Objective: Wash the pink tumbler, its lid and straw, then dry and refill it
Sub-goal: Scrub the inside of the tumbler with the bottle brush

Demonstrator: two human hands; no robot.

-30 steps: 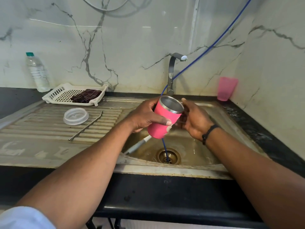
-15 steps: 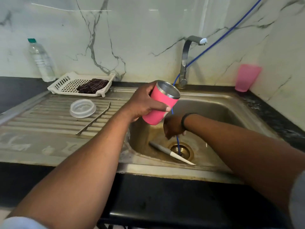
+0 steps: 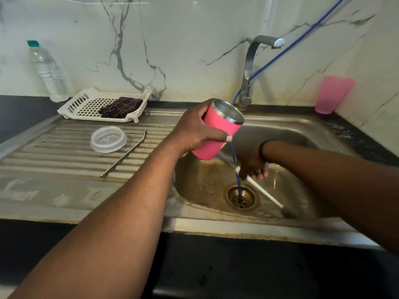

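The left hand (image 3: 194, 134) grasped the tilted pink steel-rimmed tumbler (image 3: 218, 132) above the steel sink (image 3: 302, 130); below it, the right hand (image 3: 252, 165) gripped a white-handled brush (image 3: 265, 192).

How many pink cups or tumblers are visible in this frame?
2: the pink tumbler gripped in the left hand over the sink, and a pink plastic cup on the counter's back right corner.

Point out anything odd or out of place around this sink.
A thin blue hose runs down from the upper right, past the tap, and ends in the sink's drain, an improvised-looking setup. The basin looks brown-stained. Otherwise nothing is spilled or visibly damaged.
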